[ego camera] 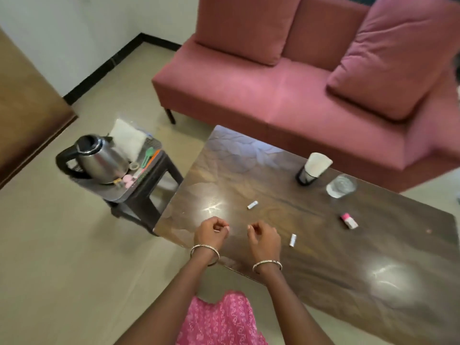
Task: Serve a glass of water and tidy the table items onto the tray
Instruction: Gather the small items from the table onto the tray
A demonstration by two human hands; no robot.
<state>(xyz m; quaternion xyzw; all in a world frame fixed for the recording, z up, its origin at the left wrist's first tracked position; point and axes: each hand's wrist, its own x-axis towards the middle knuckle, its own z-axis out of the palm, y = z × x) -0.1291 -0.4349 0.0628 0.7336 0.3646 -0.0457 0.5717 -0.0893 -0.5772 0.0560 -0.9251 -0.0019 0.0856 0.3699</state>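
Pale-tipped fingers (pixel 227 228) curl loosely on both your hands, left hand (pixel 209 232) and right hand (pixel 263 236), side by side over the tabletop (pixel 323 265) edge; whether they pinch anything you cannot tell. Small white tubes lie near: one (pixel 293 239) just right, one (pixel 252 204) ahead. Farther off stand the glass (pixel 341 186) of water and a pink-capped bottle (pixel 349 220). Left, on a stool (pixel 149 195), the tray (pixel 119 192) carries a kettle (pixel 99 159).

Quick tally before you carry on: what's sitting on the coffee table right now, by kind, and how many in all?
Small white tubes: 2
Pink-capped small bottle lying on its side: 1
Clear glass of water: 1
Black holder with white tissue: 1
Total: 5
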